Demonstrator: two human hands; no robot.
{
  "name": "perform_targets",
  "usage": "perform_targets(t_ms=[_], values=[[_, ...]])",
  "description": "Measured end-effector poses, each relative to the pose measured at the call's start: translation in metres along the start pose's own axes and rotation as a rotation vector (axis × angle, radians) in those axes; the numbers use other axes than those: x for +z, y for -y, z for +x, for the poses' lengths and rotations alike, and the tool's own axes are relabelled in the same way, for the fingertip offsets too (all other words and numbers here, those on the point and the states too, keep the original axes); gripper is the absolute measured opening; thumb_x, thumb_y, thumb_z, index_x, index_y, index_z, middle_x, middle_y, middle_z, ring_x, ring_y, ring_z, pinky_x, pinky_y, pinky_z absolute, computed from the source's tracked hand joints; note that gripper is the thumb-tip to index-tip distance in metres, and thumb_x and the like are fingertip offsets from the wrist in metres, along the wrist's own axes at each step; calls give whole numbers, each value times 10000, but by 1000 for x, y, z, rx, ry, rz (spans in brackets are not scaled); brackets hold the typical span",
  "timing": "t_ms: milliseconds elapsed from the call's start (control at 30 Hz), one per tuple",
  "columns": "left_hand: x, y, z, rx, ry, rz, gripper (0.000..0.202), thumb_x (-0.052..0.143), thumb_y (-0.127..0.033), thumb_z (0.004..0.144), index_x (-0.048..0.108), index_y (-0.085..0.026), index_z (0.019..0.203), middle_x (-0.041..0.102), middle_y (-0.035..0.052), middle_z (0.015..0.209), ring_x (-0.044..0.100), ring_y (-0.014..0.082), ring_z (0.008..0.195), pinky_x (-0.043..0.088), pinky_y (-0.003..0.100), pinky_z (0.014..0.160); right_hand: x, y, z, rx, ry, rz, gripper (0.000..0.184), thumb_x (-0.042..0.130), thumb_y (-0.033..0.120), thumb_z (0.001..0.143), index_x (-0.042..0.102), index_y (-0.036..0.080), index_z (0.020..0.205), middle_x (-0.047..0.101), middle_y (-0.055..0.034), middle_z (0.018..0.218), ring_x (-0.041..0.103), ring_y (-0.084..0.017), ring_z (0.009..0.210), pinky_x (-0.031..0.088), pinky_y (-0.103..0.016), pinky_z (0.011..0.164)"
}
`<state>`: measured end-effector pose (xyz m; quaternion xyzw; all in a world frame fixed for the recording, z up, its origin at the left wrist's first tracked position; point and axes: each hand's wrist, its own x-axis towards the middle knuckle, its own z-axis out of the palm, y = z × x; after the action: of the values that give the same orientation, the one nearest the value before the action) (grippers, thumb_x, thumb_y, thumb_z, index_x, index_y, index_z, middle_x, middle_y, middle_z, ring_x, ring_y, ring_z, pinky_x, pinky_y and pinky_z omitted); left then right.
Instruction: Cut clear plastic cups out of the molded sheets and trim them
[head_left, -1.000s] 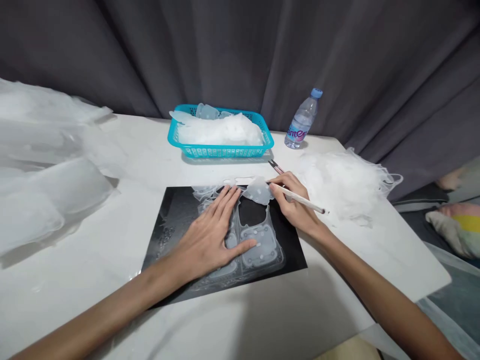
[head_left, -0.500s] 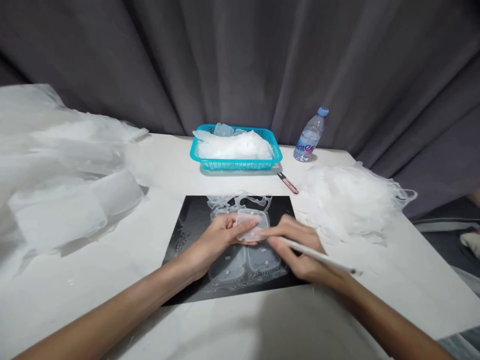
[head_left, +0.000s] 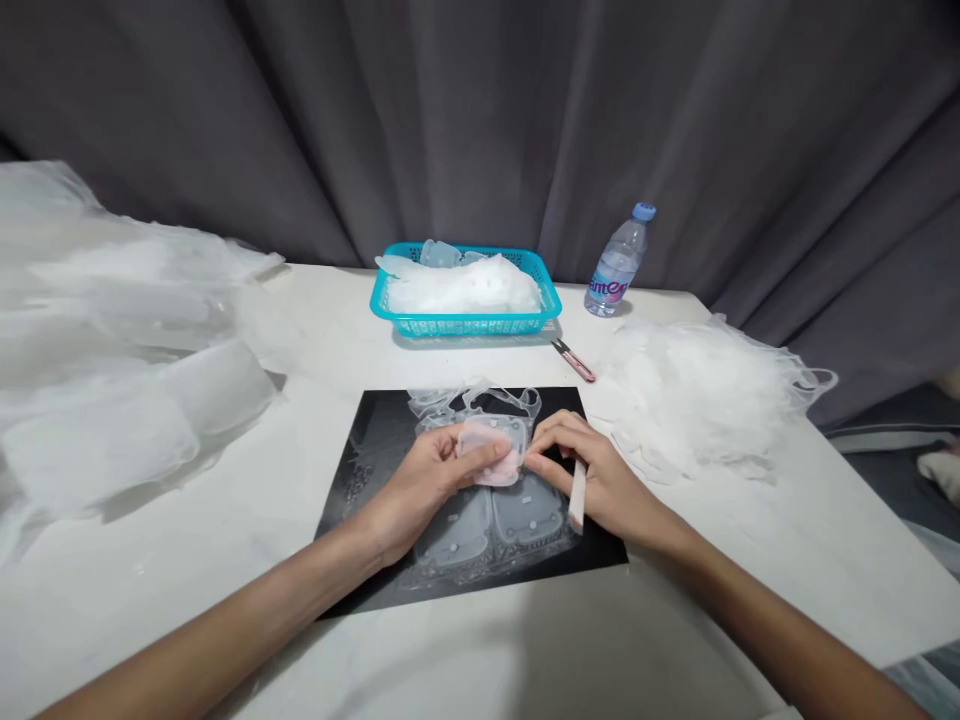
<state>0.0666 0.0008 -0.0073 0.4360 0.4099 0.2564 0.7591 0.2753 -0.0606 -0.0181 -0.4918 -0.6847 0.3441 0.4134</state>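
My left hand (head_left: 457, 462) is closed on a translucent rounded-square piece (head_left: 513, 432), thumb on top and fingers beneath. My right hand (head_left: 592, 470) keeps a white stick-shaped tool (head_left: 577, 495) tucked in it; its working end is hidden by the hand. The pinched thumb and forefinger of this hand meet at the right edge of the piece. Below both hands lies a black mat (head_left: 360, 510). A clear moulded sheet (head_left: 454, 530) with rounded-square shapes rests on it, and thin clear offcut strips (head_left: 442, 405) lie at its far edge.
Behind the mat stands a turquoise basket (head_left: 472, 325) heaped with white translucent pieces. Pink-handled thread snips (head_left: 574, 360) lie near a water bottle (head_left: 616, 265). Piles of translucent material flank me, sheets (head_left: 105, 430) on the left and tangled strips (head_left: 697, 400) on the right.
My right hand has turned, swinging the white tool from pointing right to pointing down towards me. Its thumb and forefinger are now pinched at the piece's edge. The left hand has shifted slightly left.
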Motion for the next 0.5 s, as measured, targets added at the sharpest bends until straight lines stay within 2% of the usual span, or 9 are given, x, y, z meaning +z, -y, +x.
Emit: perform_targets(t_ms=[167,333,400,500], values=[[2,2,-4,-76,10,-45,319,889,-427,774,772,-147,871,770,46,888,672,166,834,518,256,816,3,2,-1,-42,33,-73,94,599,189,1012,616,227,928,617,-12,971,566,-181,944,418,-360,910],[6,-3,-7,-98,29,-77,275,869,-386,800,782,-147,904,783,71,970,696,193,935,541,285,920,13,-7,1,-8,-76,-229,153,579,93,931,533,219,859,601,-19,911,507,-205,893,407,-351,814],[6,-5,-7,-75,43,-49,279,854,-394,810,774,-148,914,781,67,956,700,192,917,547,276,885,12,-11,2,22,-66,-260,148,581,99,929,546,218,848,616,-23,913,508,-209,895,408,-353,810],[1,-7,-4,-34,-5,74,318,848,-424,797,738,-148,912,763,37,865,688,170,787,530,246,745,-2,-11,3,43,15,-221,105,617,186,968,615,218,868,662,-24,934,530,-205,919,420,-352,830]])
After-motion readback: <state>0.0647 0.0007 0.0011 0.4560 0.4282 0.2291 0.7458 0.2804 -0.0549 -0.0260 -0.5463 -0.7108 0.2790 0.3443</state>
